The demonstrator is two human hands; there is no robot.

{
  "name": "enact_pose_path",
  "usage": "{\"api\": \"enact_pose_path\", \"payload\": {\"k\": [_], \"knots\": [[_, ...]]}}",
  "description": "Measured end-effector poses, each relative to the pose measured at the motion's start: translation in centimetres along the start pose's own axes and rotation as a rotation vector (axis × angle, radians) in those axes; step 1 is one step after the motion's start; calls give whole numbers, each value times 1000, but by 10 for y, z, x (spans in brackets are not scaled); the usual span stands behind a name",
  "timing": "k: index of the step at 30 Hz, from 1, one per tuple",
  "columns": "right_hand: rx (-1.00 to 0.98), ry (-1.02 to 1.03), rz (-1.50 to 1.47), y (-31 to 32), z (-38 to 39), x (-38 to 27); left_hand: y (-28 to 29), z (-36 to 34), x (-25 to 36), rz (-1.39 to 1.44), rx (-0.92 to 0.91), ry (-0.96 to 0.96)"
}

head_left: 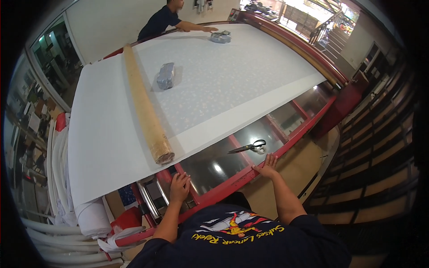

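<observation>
My left hand [180, 186] rests on the red frame [219, 193] of a large table, fingers stretched forward just below the near edge of the white fabric [107, 147]. Farther right, my right hand [267, 167] lies on the same red rail with its fingers apart, holding nothing. Just beyond it, a pair of scissors [254, 146] with dark blades lies on the metal tabletop. A long tan cardboard tube [143, 102] lies across the fabric, its near end beyond my left hand. To its right, a pale patterned sheet [214, 85] covers much of the white fabric.
A wrapped grey-blue block [166, 76] sits right of the tube; another block [220, 37] lies near the far edge. There a co-worker [161, 20] leans in, one hand near that block. A thick white roll [91, 219] hangs at the left, beside stacked white tubes [56, 165].
</observation>
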State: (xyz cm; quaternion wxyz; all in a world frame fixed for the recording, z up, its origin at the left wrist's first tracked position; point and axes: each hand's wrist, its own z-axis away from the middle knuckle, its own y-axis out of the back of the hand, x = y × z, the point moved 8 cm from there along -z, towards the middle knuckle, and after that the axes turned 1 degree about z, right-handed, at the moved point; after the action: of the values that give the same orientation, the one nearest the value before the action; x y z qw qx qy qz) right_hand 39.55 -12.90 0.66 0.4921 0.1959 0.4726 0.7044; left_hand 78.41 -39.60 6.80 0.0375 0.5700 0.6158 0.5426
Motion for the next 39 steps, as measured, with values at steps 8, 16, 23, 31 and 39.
{"api": "enact_pose_path", "payload": {"k": [8,16,23,31,39], "knots": [[7,52,73,-1,-1,-3,-5,0,-4,3,-27,53],[7,66,76,-2,-1,-2,-7,15,-7,0,-78,-5],[32,49,86,-11,-12,9,-6,13,1,-5,-70,-25],[-3,40,50,-4,-4,2,-4,10,0,-22,-29,-9],[0,38,1,-7,-6,3,-3,10,-3,3,-20,31]]}}
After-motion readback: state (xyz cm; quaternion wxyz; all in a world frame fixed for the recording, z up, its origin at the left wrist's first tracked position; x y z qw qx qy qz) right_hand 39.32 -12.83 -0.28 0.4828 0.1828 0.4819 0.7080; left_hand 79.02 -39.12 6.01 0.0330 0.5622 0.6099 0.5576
